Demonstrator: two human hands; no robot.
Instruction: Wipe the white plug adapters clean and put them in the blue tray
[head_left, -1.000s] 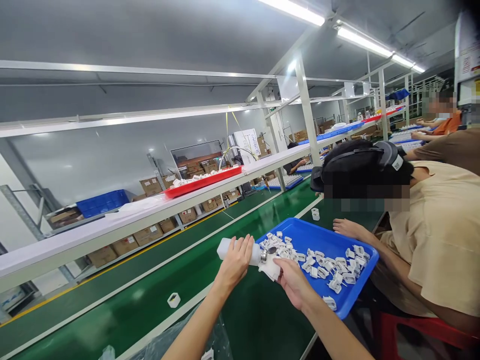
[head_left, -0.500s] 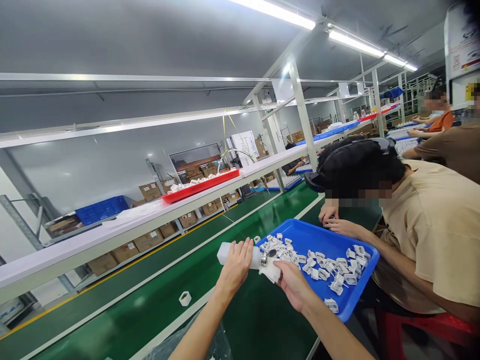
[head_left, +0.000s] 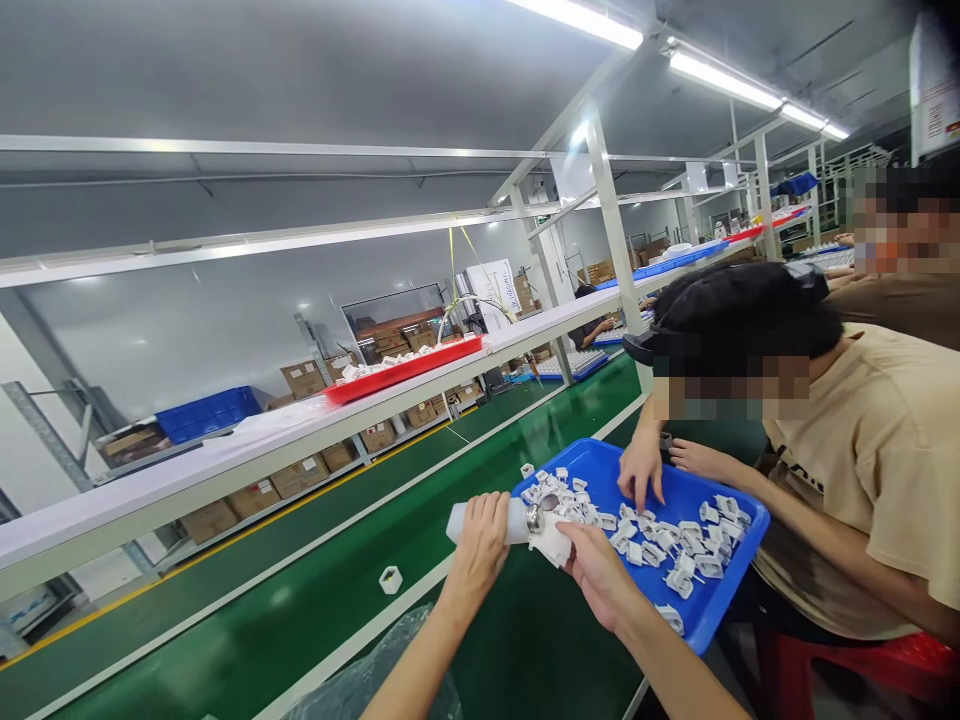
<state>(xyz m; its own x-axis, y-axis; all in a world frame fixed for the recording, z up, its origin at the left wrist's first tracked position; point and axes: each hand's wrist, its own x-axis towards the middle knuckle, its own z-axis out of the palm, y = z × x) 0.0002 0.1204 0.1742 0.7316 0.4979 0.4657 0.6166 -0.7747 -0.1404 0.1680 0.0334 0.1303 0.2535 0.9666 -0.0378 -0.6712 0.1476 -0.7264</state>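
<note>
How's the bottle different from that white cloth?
The bottle looks smooth and firm, while the white cloth looks limp and crumpled. The bottle has a shiny, metal-looking top; the white cloth doesn't. The left hand holds the bottle, and the right hand holds the white cloth. Both are whitish.

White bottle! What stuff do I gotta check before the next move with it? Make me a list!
1. Left hand wrapped around the white bottle: ok.
2. Right hand holding the white cloth: ok, pinched near the bottle's metal neck.
3. Metal neck touching the cloth: cannot tell, they overlap in this view.
4. Cloth wet or dry: cannot tell.
5. Other hands out of the blue tray: not ok, the co-worker's hand is over it, at the white parts.
</note>
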